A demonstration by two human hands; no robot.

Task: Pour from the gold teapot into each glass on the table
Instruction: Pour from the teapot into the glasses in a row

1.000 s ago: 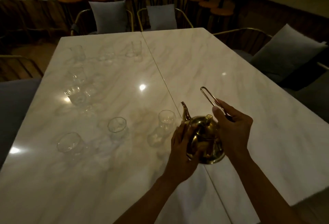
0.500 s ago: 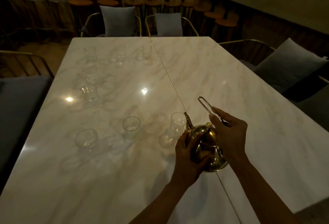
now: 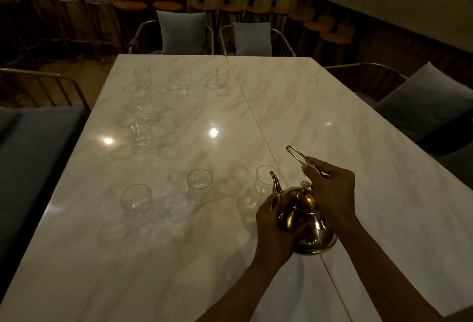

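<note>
The gold teapot (image 3: pixel 305 215) is near the table's front, tilted, its spout pointing up-left toward the nearest glass (image 3: pixel 265 179). My right hand (image 3: pixel 330 191) grips its thin wire handle. My left hand (image 3: pixel 275 229) cups the pot's body from the left. Two more clear glasses stand to the left in the near row: a middle glass (image 3: pixel 200 184) and a left glass (image 3: pixel 136 198). Several other glasses stand farther back on the left half, such as a far glass (image 3: pixel 222 77).
The white marble table (image 3: pixel 358 142) has a seam down its middle. Chairs with grey cushions (image 3: pixel 180 31) ring it; a grey bench (image 3: pixel 33 147) runs along the left. Stools line the back wall.
The view has tilted and shifted, so the table sits lower and more to the right in frame. Both hands keep their hold on the teapot, its spout staying by the nearest glass.
</note>
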